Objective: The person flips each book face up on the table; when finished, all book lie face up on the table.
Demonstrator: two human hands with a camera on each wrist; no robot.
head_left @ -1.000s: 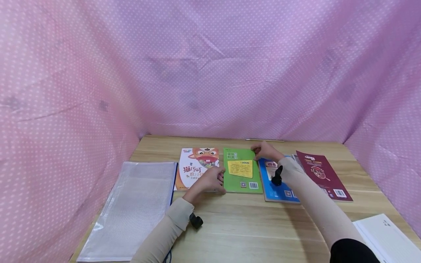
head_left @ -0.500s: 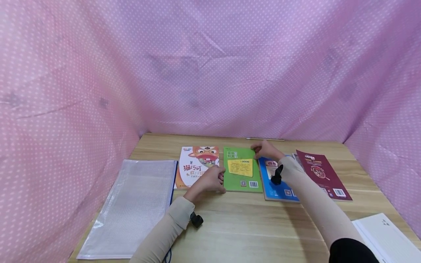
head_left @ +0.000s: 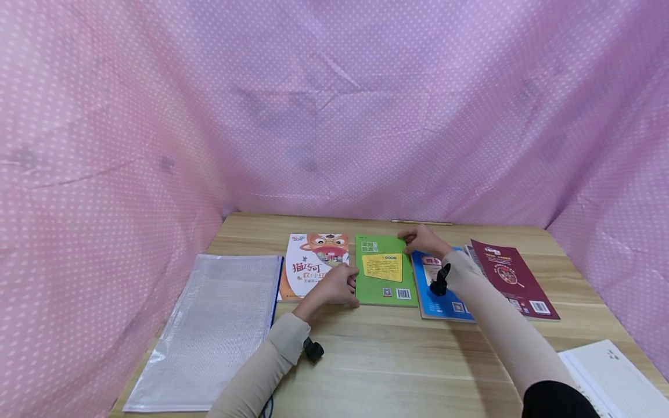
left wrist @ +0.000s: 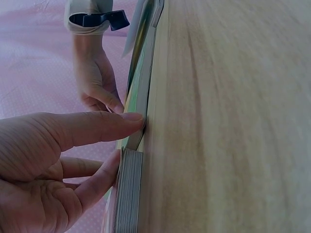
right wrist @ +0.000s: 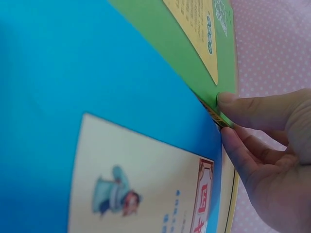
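A green book [head_left: 382,269] with a yellow panel lies flat on the wooden table. At its near left corner is my left hand [head_left: 334,285], thumb [left wrist: 127,124] on the near edge and fingers curled at the left side, reaching over the white and orange picture book [head_left: 308,264]. My right hand [head_left: 422,240] pinches the far right corner; its thumb [right wrist: 238,104] lies on the green cover, fingertips at the edge. Just beneath that wrist, the blue book [head_left: 436,302] lies beside the green one, partly covered by the sleeve.
To the right, a maroon book [head_left: 514,278] overlaps another book. A clear mesh zip pouch [head_left: 214,325] lies at the left, an open notebook [head_left: 617,371] at the near right. A pencil-like stick [head_left: 421,222] lies along the far edge, before a pink dotted curtain [head_left: 334,116].
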